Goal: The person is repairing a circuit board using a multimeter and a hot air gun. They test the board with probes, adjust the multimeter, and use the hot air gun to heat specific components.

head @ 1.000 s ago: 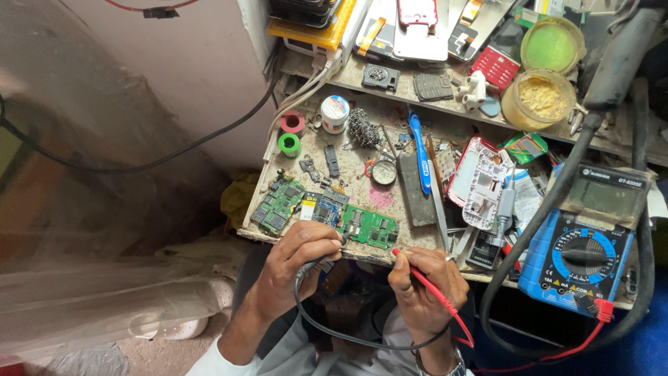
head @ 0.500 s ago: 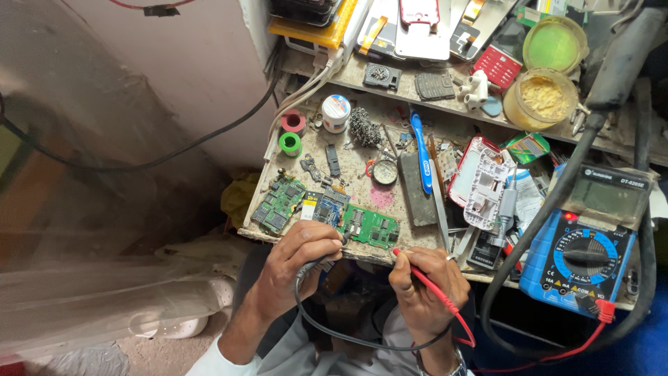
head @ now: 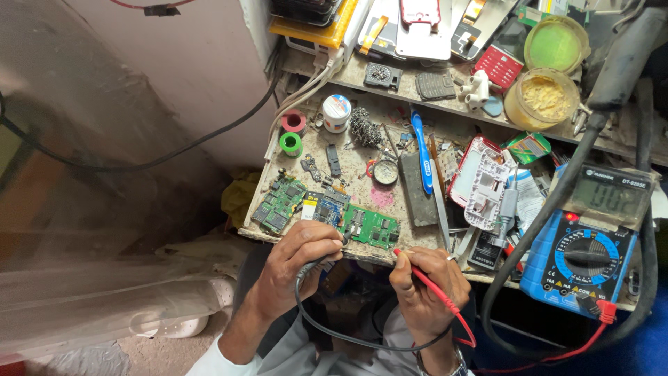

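My left hand (head: 300,252) grips a black test probe whose tip touches the green circuit board (head: 370,227) at the near edge of the workbench. My right hand (head: 421,280) grips a red test probe (head: 407,263), its tip at the board's right end. Black and red leads loop below my hands. The red lead runs to a blue multimeter (head: 588,257) at the right. A second green board (head: 278,205) lies to the left of the first.
The cluttered bench (head: 390,202) carries a blue toothbrush (head: 421,150), phone shells (head: 480,182), solder reels (head: 292,132), a wire-wool ball (head: 364,127) and two round tubs (head: 543,97). A thick black hose (head: 557,202) crosses the right side. A white wall stands at left.
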